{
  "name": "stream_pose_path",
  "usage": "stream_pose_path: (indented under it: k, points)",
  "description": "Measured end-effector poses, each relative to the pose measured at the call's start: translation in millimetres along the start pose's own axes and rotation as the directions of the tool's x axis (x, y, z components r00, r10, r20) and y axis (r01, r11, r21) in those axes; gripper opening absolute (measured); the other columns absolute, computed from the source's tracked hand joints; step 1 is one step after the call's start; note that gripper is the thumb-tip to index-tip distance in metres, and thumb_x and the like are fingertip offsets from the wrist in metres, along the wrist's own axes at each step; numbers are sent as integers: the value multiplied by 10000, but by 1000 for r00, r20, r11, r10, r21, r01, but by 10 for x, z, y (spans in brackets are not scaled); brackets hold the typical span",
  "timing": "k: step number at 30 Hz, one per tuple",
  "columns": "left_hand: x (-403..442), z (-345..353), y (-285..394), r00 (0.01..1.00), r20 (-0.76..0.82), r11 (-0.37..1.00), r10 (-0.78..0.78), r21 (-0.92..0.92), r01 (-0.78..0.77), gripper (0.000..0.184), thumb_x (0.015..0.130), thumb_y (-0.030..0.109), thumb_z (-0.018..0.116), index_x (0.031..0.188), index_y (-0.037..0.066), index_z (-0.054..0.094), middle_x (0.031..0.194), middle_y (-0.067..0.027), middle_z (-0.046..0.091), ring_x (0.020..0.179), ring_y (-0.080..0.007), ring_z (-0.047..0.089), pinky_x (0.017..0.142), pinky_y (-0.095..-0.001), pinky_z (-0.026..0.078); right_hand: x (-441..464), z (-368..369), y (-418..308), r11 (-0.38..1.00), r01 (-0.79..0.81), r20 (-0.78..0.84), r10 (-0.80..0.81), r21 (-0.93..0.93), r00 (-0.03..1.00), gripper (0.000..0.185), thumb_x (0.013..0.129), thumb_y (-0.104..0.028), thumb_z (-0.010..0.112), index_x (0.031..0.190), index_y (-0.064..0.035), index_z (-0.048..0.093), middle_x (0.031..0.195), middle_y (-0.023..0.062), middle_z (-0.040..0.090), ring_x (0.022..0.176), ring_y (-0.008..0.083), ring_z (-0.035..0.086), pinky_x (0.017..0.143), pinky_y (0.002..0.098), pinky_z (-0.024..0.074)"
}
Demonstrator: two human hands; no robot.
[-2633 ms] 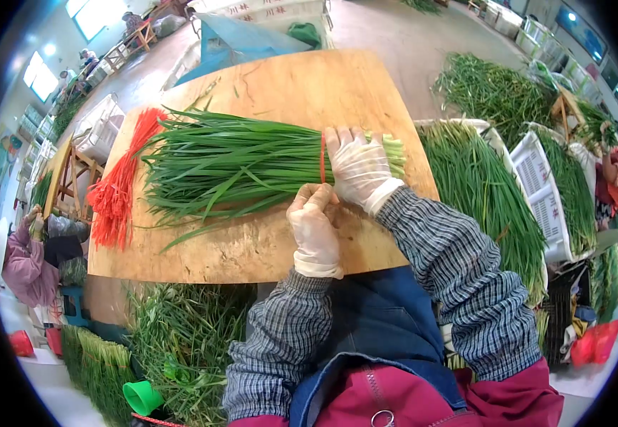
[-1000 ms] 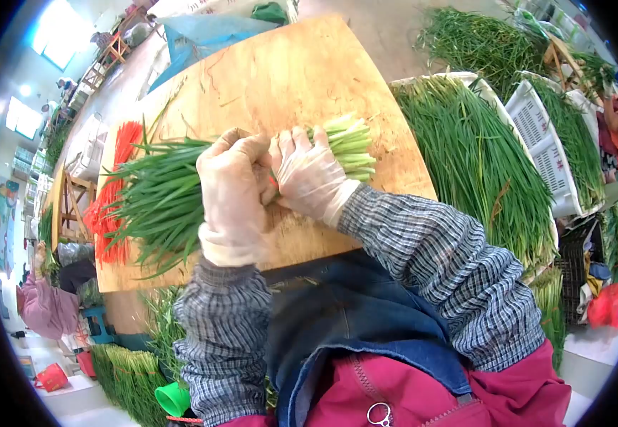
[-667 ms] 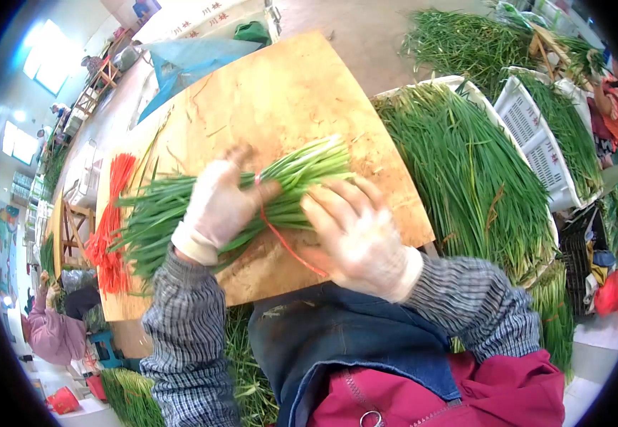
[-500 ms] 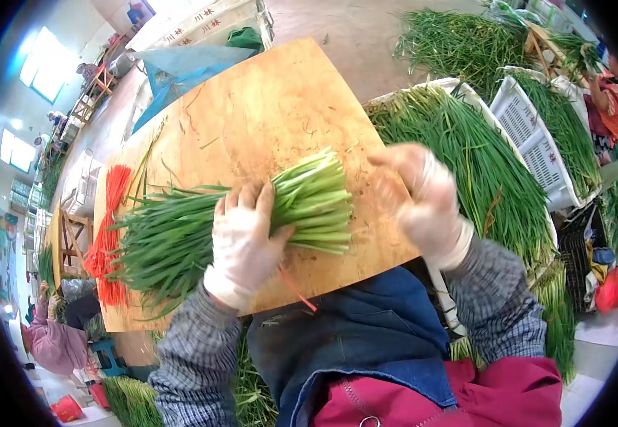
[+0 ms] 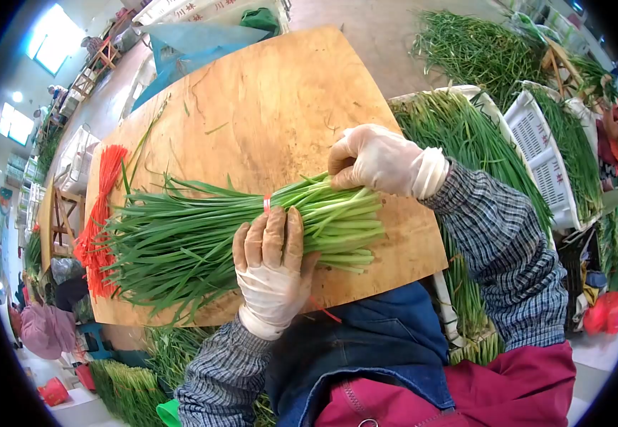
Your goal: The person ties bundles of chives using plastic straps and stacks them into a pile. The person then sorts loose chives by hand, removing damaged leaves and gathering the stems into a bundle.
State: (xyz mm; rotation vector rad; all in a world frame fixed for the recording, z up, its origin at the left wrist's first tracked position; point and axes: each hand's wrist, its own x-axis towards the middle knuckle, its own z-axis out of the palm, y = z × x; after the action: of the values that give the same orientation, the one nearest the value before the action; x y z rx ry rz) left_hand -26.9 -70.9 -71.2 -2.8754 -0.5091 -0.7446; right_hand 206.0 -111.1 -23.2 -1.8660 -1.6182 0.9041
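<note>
A bunch of garlic chives (image 5: pixel 181 238) lies across the wooden board, dark leaves to the left and pale stalk ends to the right. A narrow red tie (image 5: pixel 267 203) shows across its middle. My left hand (image 5: pixel 273 270), in a whitish glove with stained fingertips, holds the bunch from the near side, its fingers laid over the stalks just below the tie. At the far edge of the pale ends, my right hand (image 5: pixel 376 162) is closed in a pinch on chive stalks; its fingertips partly hide them. A loose red strip (image 5: pixel 323 309) sticks out beside my left wrist.
Red tie strips (image 5: pixel 102 220) lie in a heap at the left of the wooden board (image 5: pixel 273 99). Right of the board stands a white crate (image 5: pixel 465 92) full of chives, with another crate (image 5: pixel 537 153) beyond. Blue plastic sheeting (image 5: pixel 181 57) lies behind. Co-workers sit further off.
My right hand has come left from beside the bunch and now pinches the pale stalks. My left hand has slid toward the near side, uncovering the red tie. The view has shifted slightly.
</note>
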Motion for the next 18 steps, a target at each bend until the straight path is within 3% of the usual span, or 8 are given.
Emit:
stream_pose_path:
  k: [4, 8, 11, 12, 13, 15, 17, 18]
  points:
    - [-36, 11, -3, 1000, -22, 1000, -6, -19, 5, 675, 661, 261, 692, 1249, 18, 466, 1199, -146, 473, 1079, -319, 461, 920, -475, 355, -67, 82, 40, 950, 37, -163, 15, 310, 986, 114, 726, -76, 669, 784, 22, 661, 648, 46, 612, 647, 86, 548, 609, 251, 440]
    - [-72, 23, 6, 999, -48, 999, -22, -43, 20, 672, 653, 248, 698, 1245, 24, 472, 1207, -137, 470, 1088, -313, 455, 928, -472, 352, -79, 135, 31, 811, 24, -244, 147, 585, 958, 143, 745, -104, 664, 774, 36, 669, 703, 50, 642, 650, 133, 569, 604, 252, 450]
    - [-70, 21, 11, 998, -44, 996, -45, -81, 42, 674, 645, 237, 703, 1245, 29, 475, 1213, -135, 469, 1092, -311, 453, 934, -473, 348, -156, 43, -8, 872, 39, -390, 177, 488, 904, 142, 767, -135, 668, 790, 5, 679, 712, 61, 643, 601, 107, 530, 558, 237, 431]
    - [-73, 30, 13, 997, -52, 996, -50, -81, 45, 679, 641, 228, 703, 1248, 28, 473, 1216, -136, 469, 1098, -313, 451, 942, -474, 343, -208, 14, -46, 852, 50, -449, 224, 522, 865, 151, 816, -137, 584, 814, -6, 660, 687, 16, 570, 579, 101, 467, 544, 210, 393]
    - [-75, 37, 10, 997, -63, 995, -52, -88, 47, 680, 642, 227, 703, 1250, 28, 472, 1218, -137, 468, 1100, -314, 450, 946, -476, 340, -227, -70, -32, 859, 96, -548, 231, 503, 804, 167, 831, -161, 576, 849, -8, 640, 651, 5, 531, 563, 86, 436, 528, 211, 382]
    - [-82, 47, 13, 995, -82, 994, -58, -101, 50, 681, 644, 225, 702, 1253, 26, 469, 1222, -140, 466, 1105, -317, 448, 952, -478, 335, -222, -324, -23, 740, 268, -675, 323, 617, 664, 189, 862, -175, 556, 873, 2, 621, 637, -14, 500, 548, 75, 410, 514, 199, 366]
    - [-90, 51, 37, 993, -79, 992, -82, -100, 74, 664, 654, 215, 688, 1251, 25, 468, 1225, -147, 465, 1118, -317, 443, 963, -484, 329, -164, -483, -267, 713, 308, -721, 391, 630, 572, 235, 891, -188, 530, 970, 21, 601, 696, 7, 539, 575, 80, 448, 549, 186, 402]
    - [-83, 61, 51, 992, -85, 993, -88, -91, 80, 661, 655, 218, 680, 1248, 20, 467, 1225, -148, 464, 1121, -312, 443, 963, -485, 331, -150, -449, -465, 749, 343, -770, 332, 566, 546, 228, 885, -189, 534, 952, 17, 608, 692, 15, 551, 569, 85, 460, 547, 196, 410]
